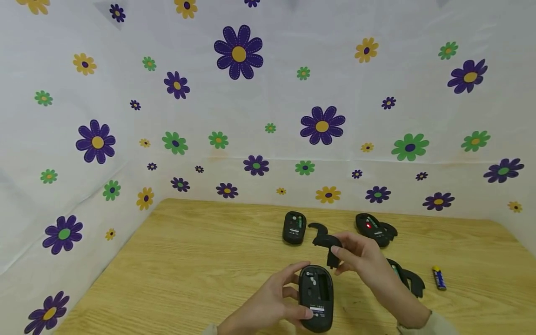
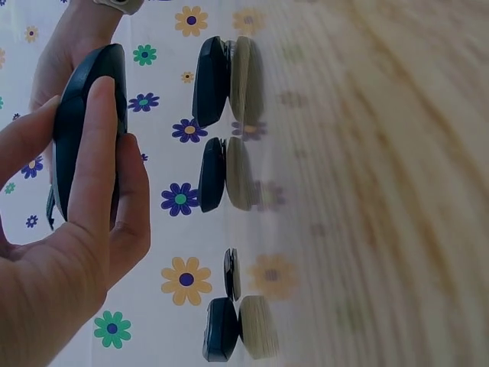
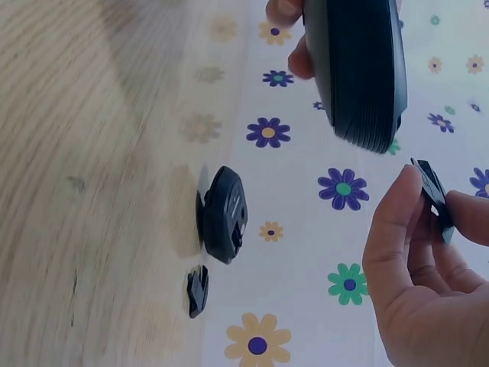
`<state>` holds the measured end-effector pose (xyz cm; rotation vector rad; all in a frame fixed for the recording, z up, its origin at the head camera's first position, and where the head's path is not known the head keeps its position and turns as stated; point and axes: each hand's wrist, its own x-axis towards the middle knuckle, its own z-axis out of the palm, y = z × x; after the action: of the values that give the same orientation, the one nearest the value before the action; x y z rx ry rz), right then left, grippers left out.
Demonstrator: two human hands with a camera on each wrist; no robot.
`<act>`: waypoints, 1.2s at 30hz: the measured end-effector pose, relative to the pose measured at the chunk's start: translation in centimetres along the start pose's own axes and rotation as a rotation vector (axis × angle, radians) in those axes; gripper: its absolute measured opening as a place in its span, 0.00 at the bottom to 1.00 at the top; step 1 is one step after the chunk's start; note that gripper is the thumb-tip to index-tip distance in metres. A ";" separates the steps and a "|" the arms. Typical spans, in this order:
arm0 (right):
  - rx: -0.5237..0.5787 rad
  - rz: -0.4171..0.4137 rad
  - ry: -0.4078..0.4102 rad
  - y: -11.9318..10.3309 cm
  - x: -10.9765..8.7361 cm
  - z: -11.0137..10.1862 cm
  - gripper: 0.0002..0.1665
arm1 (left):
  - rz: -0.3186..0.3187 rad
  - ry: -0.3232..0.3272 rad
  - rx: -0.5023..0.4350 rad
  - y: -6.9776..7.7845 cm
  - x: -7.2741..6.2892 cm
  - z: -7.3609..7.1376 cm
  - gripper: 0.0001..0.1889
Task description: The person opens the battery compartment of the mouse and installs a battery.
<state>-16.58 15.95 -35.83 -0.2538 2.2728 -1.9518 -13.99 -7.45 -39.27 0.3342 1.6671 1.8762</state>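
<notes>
My left hand (image 1: 276, 298) grips a black computer mouse (image 1: 316, 321) with its underside turned up. The mouse's long battery slot (image 1: 324, 286) is uncovered and looks dark inside. In the left wrist view, fingers wrap the side of this mouse (image 2: 88, 145) above the table. Just up and to the right, my right hand (image 1: 364, 263) pinches a black battery cover (image 1: 328, 242) between thumb and fingers. The right wrist view shows that thin cover (image 3: 435, 191) edge-on, apart from the mouse (image 3: 359, 76).
Behind the hands lie an upturned mouse (image 1: 294, 228), a loose cover (image 1: 319, 228), and a mouse with a red light (image 1: 370, 229) beside its cover (image 1: 390, 230). My right arm partly hides another mouse (image 1: 398, 272) and cover (image 1: 415, 283). A battery (image 1: 438, 278) lies far right. Flowered cloth (image 1: 268, 102) walls the table.
</notes>
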 end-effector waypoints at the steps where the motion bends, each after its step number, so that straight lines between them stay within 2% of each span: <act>1: -0.003 0.005 0.000 0.1 0.1 -0.1 0.19 | 0.003 0.003 0.002 0.0 0.0 0.0 0.43; 8: -0.065 0.008 -0.010 1.2 1.1 -0.8 0.18 | 0.025 0.012 0.010 -0.2 -0.1 -0.3 0.43; 15: -0.169 0.048 -0.003 2.3 2.2 -1.3 0.15 | 0.009 0.028 0.016 0.0 -0.1 -0.4 0.43; 20: -0.260 0.023 -0.030 2.9 2.9 -1.4 0.12 | 0.017 0.052 0.037 0.1 -0.3 -0.5 0.43; 24: -0.345 -0.020 -0.094 3.3 3.2 -1.5 0.09 | 0.028 0.055 0.037 0.3 -0.3 -0.7 0.43; 27: -0.428 -0.021 -0.123 3.5 3.4 -1.3 0.08 | 0.038 0.057 0.033 0.3 -0.2 -0.8 0.43; 32: -0.558 0.055 -0.098 3.6 3.5 -0.7 0.07 | 0.043 0.060 0.030 0.3 -0.1 -0.9 0.43; 36: -0.589 0.097 -0.097 3.6 3.7 -0.4 0.07 | 0.033 0.071 0.021 0.2 -0.1 -1.0 0.43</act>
<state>-20.43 16.07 -39.26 -0.2793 2.6751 -1.1545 -14.51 -8.35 -39.21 0.3094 1.7392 1.9159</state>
